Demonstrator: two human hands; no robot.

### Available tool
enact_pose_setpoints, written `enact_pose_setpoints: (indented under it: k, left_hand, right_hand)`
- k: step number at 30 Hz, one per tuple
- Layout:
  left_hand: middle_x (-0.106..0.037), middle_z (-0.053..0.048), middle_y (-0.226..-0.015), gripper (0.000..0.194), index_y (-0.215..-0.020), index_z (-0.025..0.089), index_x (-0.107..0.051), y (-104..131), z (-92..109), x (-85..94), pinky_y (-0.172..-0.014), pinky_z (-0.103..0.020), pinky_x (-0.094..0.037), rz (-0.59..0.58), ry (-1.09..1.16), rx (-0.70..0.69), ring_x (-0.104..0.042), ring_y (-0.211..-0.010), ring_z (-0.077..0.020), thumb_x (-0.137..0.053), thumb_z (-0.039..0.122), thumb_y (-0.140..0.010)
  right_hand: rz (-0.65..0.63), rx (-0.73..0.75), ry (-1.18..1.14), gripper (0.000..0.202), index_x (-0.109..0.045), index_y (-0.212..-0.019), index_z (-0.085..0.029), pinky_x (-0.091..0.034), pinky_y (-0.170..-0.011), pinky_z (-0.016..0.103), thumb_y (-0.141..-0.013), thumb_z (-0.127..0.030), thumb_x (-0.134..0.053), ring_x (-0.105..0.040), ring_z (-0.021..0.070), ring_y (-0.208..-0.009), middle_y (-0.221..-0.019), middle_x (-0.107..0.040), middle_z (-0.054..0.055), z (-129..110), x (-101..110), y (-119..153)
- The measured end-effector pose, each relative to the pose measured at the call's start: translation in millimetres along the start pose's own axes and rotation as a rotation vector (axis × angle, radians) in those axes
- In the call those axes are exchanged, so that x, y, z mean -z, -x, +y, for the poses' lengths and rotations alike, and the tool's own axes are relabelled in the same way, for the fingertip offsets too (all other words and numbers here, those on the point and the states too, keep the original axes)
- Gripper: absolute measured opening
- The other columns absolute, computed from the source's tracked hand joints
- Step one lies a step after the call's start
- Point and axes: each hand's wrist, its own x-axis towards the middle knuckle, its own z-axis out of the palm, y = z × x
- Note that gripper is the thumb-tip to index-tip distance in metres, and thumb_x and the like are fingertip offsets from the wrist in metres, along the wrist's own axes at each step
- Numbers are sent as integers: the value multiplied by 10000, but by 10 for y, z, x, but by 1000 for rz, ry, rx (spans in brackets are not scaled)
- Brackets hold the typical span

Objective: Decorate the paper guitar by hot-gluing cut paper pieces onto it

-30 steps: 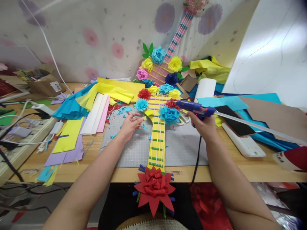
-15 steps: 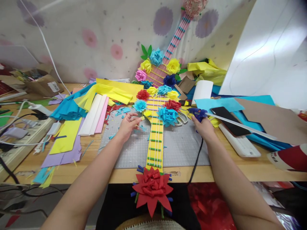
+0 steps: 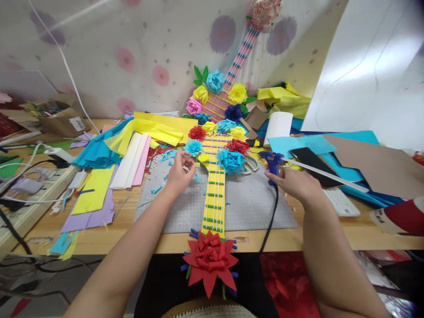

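Observation:
A yellow paper guitar (image 3: 214, 198) with white strings and green frets stretches toward me, covered at its body with red, yellow and blue paper flowers. A big red paper flower (image 3: 211, 260) sits at its near end. My left hand (image 3: 180, 174) is beside the guitar's left edge with fingers curled and pinched together; a small yellow bit shows by the fingertips, but I cannot tell what they hold. To the right, my right hand (image 3: 291, 181) grips the lower handle of a blue glue gun (image 3: 274, 162), a long white glue stick (image 3: 324, 174) protruding from its back.
A grey cutting mat (image 3: 255, 207) with blue scraps lies under the guitar. Scissors (image 3: 251, 164) rest near the flowers. Behind leans a pink paper guitar (image 3: 238, 62). Folded paper (image 3: 130, 161) and a power strip (image 3: 39, 194) are left; a phone (image 3: 313, 165) and red cup (image 3: 400, 216) are right.
My left fingers have curled in more. My right hand has shifted down and right on the glue gun's handle, its wrist bent more, and the gun stands more upright.

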Motion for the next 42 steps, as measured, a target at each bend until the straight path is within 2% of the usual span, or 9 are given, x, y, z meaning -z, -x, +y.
enact_pose_setpoints:
  k: [2,4,8,12,15,19,26,38,42]
  left_hand:
    - [-555,31,-780,347,-1042,227,-366,-23,40,-2,-532,-178,-423,-42,-86,-47,-545,-669,-90,-546,230,-746]
    - [-568,29,-791,365,-1081,224,-359,-63,99,-2,-554,-190,-425,-93,-189,-86,-553,-658,-90,-528,215,-758]
    - [-631,-1,-867,497,-1217,201,-325,-164,266,1,-586,-225,-425,-230,-464,-128,-591,-656,-114,-528,180,-764]
    - [-679,-29,-899,659,-1362,185,-250,-241,440,5,-663,-254,-440,-376,-685,-148,-639,-713,-161,-534,138,-769]
    - [-691,-35,-846,734,-1396,192,-270,-287,501,13,-719,-271,-443,-375,-655,-122,-658,-726,-193,-588,134,-737]
    - [-688,-41,-780,798,-1409,178,-285,-349,497,21,-744,-287,-441,-347,-604,-130,-660,-727,-221,-633,136,-693]
    - [-689,-48,-793,831,-1425,167,-262,-408,513,6,-764,-286,-436,-385,-665,-147,-661,-760,-225,-639,133,-686]
    - [-694,-13,-825,811,-1419,204,-286,-407,475,53,-687,-243,-430,-373,-524,-132,-606,-654,-148,-607,131,-678]
    - [-698,-11,-801,822,-1426,194,-272,-404,457,72,-645,-229,-409,-362,-515,-125,-597,-630,-144,-605,134,-676]
  right_hand:
    - [-5,116,-43,443,-527,-666,-207,-366,-557,313,-817,-608,-418,-598,236,-666,-691,-642,86,-108,91,82]
    - [56,236,-167,377,-488,-661,-216,-335,-528,279,-806,-564,-473,-564,188,-611,-656,-622,37,-292,167,120]
    - [133,530,-481,157,-498,-808,-219,-376,-605,258,-769,-345,-584,-567,150,-686,-788,-650,10,-803,274,54]
    - [114,724,-595,203,-465,-886,-216,-380,-638,252,-726,-170,-582,-580,140,-731,-872,-672,0,-1259,314,-71]
    - [52,778,-576,251,-438,-876,-212,-366,-610,242,-697,-135,-597,-596,145,-744,-885,-676,7,-1439,312,-123]
    - [29,813,-520,270,-428,-870,-213,-355,-608,240,-689,-127,-609,-615,163,-775,-860,-687,5,-1532,299,-156]
    - [79,794,-390,251,-475,-929,-200,-306,-559,248,-705,-152,-577,-601,185,-770,-902,-678,39,-1608,268,-199]
    - [106,832,-521,201,-465,-851,-209,-293,-561,232,-678,-140,-539,-556,142,-697,-820,-647,2,-1532,207,-296]
    - [35,886,-562,237,-478,-885,-209,-342,-608,235,-676,-141,-567,-575,141,-734,-838,-661,-2,-1515,204,-318]
